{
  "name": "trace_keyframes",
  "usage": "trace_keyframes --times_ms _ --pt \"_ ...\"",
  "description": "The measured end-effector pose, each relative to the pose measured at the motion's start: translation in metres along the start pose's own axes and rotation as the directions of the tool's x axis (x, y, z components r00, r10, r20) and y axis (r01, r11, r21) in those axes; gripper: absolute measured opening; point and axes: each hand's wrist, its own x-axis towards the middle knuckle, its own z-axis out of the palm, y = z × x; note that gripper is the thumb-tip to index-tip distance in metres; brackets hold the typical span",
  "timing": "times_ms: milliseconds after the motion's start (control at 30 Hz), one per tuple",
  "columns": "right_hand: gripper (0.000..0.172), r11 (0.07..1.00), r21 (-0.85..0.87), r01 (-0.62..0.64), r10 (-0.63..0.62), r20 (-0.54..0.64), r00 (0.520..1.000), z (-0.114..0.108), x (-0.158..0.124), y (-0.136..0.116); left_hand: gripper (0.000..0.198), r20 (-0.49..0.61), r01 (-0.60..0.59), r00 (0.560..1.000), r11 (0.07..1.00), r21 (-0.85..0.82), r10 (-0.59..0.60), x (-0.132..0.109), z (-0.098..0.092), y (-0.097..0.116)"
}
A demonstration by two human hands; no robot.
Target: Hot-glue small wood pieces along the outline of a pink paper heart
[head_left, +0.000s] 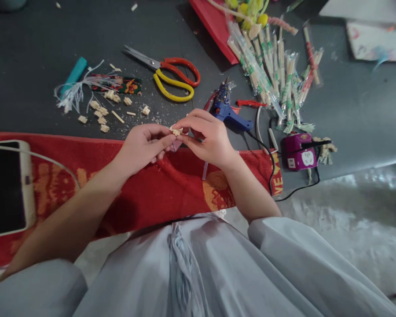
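My left hand (141, 147) and my right hand (207, 138) meet over the front edge of the dark table (36, 39). Both pinch a small pale wooden piece (176, 131) between thumb and fingertips. A thin clear stick (205, 170) hangs below my right hand. Just behind my right hand lies a blue glue gun (227, 110). Several more small wooden bits (102, 116) are scattered on the table to the left.
Scissors (171, 75) with red and yellow handles lie behind my hands. A pile of wrapped chopsticks (277, 70) sits at back right, a purple plug adapter (298, 152) beside it. A phone (6, 187) rests on the red cloth (152, 189) at left. A teal tube (73, 75) lies with white threads.
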Motion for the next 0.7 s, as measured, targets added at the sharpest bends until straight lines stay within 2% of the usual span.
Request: trace_keyframes --times_ms 167,300,400,533,600,700 --pt "0.019 1.0 0.017 0.018 -0.018 -0.031 0.999 -0.002 0.001 0.002 0.025 0.03 -0.117 0.993 0.981 0.155 0.113 -0.001 -0.002 0.0" --pt "0.02 0.999 -0.014 -0.036 0.036 -0.025 0.999 -0.003 0.001 0.006 0.014 0.042 -0.187 0.982 0.931 0.313 0.183 -0.003 0.0 -0.006" --pt "0.02 0.995 -0.059 -0.085 0.083 -0.046 0.996 -0.005 0.001 0.01 0.013 0.1 -0.268 0.963 0.863 0.428 0.249 -0.004 0.0 -0.007" --pt "0.017 0.985 -0.085 -0.153 0.145 -0.095 0.985 -0.009 0.002 0.013 0.013 0.163 -0.33 0.944 0.803 0.496 0.288 -0.005 0.0 -0.008" --pt "0.017 0.98 -0.076 -0.186 0.178 -0.105 0.978 -0.01 0.003 0.013 0.01 0.117 -0.312 0.949 0.818 0.484 0.293 -0.004 -0.002 -0.008" --pt "0.019 0.969 -0.043 -0.243 0.238 -0.097 0.966 -0.012 0.004 0.011 0.007 -0.077 -0.237 0.953 0.877 0.418 0.294 0.001 -0.007 -0.007"
